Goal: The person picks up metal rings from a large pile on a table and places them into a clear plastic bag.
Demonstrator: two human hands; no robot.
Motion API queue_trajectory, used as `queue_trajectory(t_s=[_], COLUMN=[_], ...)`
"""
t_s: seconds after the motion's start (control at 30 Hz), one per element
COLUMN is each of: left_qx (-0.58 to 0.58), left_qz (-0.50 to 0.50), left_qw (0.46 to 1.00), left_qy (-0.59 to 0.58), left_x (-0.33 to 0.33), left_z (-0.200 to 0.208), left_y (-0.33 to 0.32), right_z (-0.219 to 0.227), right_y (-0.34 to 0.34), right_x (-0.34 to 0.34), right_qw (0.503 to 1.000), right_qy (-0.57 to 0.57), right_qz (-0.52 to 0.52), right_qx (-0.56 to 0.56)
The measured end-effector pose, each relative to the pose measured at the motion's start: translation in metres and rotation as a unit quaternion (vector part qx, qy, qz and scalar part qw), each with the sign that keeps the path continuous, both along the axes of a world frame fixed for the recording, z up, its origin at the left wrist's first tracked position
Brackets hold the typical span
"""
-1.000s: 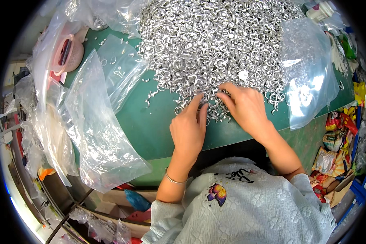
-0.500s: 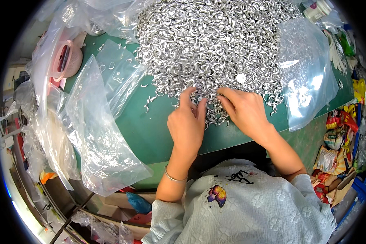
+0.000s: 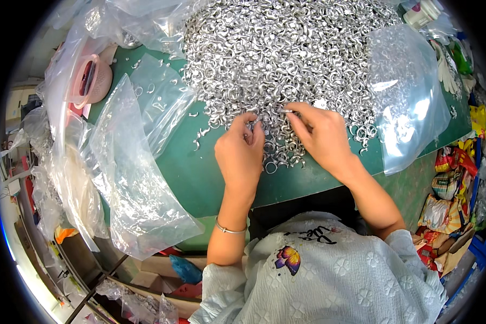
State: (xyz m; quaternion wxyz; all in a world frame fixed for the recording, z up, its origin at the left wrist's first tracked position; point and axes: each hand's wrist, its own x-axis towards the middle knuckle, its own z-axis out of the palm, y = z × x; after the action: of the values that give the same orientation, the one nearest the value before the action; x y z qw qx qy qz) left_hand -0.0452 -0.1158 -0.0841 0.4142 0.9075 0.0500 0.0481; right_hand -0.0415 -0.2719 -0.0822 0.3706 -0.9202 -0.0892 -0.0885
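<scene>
A big heap of small silver ring- and hook-shaped metal pieces (image 3: 280, 59) covers the back middle of the green table (image 3: 199, 183). At its near edge is my left hand (image 3: 238, 156), fingers curled and thumb and forefinger drawn close together; what they hold, if anything, is too small to make out. My right hand (image 3: 325, 141) hovers over the heap's front with thumb and forefinger pinched. A small silver metal piece (image 3: 287, 110) shows at those fingertips. Between the hands lies a looser cluster of pieces, with a single ring (image 3: 271, 168) nearest me.
Clear plastic bags lie to the left (image 3: 140, 189) and right (image 3: 410, 102) of the heap. A pink perforated basket (image 3: 98, 83) stands at the far left, a white bottle (image 3: 422, 14) at the back right. Colourful packages (image 3: 442, 183) fill the area beyond the table's right edge.
My left hand has drawn slightly left and its fingers have curled in. My right hand has risen a little away from me, a small silver piece now at its fingertips.
</scene>
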Motion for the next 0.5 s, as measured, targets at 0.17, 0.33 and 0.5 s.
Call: queue_trajectory(t_s=[0.17,0.33,0.5], left_qx=[-0.246,-0.769,-0.678], left_qz=[-0.008,-0.09,-0.012], left_qw=[0.966,0.571,0.708], left_qy=[0.072,0.272,0.198], left_x=[-0.009,-0.014,-0.018], left_z=[0.004,0.001,0.009], left_y=[0.01,0.029,0.02], right_z=[0.005,0.018,0.006], right_y=[-0.019,-0.03,-0.028], right_x=[-0.008,-0.003,0.003], right_qw=[0.927,0.63,0.55], right_qy=[0.16,0.314,0.408], right_qz=[0.008,0.051,-0.015], right_qx=[0.339,0.708,0.729])
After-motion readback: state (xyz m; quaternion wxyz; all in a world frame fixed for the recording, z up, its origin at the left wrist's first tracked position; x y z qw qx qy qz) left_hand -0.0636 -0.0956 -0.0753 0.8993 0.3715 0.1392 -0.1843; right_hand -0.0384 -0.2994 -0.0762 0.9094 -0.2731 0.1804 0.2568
